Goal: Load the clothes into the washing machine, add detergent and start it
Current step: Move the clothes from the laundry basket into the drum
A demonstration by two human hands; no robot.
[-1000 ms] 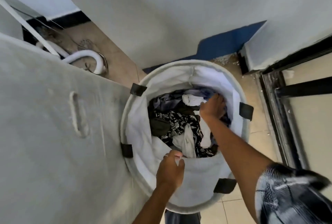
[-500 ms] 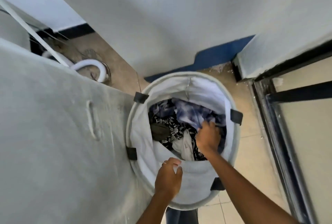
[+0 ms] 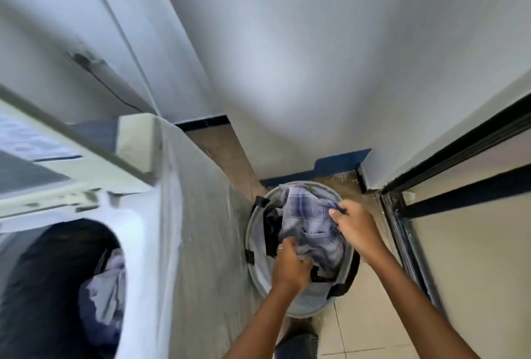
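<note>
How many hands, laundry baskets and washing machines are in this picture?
Hands: 2, the left hand and the right hand, both gripping the blue checked shirt
Round grey fabric laundry baskets: 1
White top-loading washing machines: 1
Total: 4

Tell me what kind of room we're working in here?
Likely a home laundry corner: a top-loading washing machine with its drum open, a laundry basket of clothes on the tiled floor, walls close by.
</note>
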